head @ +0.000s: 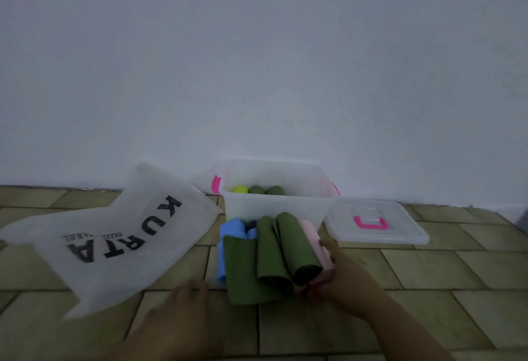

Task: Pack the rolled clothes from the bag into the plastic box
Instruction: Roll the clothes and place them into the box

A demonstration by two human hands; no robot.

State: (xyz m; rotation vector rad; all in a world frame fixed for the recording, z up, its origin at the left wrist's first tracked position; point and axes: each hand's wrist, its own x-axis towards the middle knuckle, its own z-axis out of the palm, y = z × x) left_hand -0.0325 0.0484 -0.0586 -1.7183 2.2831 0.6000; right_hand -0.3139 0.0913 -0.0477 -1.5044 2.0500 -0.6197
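A clear plastic box [248, 209] stands against the wall, holding one yellow-green roll [240, 189] and two dark green rolls [265, 190]. In front of it on the floor lie several rolled clothes: green rolls [274, 249], blue ones [233, 229] and a pink roll [313, 235]. My right hand [337, 272] wraps the near right side of this pile, fingers on the pink roll. My left hand [183, 306] is blurred, fingers spread, just left of the pile and holding nothing. The white bag [114, 243] printed KURTA lies flat to the left.
The box's clear lid [400, 235] with a pink handle [371, 223] lies on the floor to the right of the box. A plain white wall rises right behind the box. The floor is tiled in olive-green bricks.
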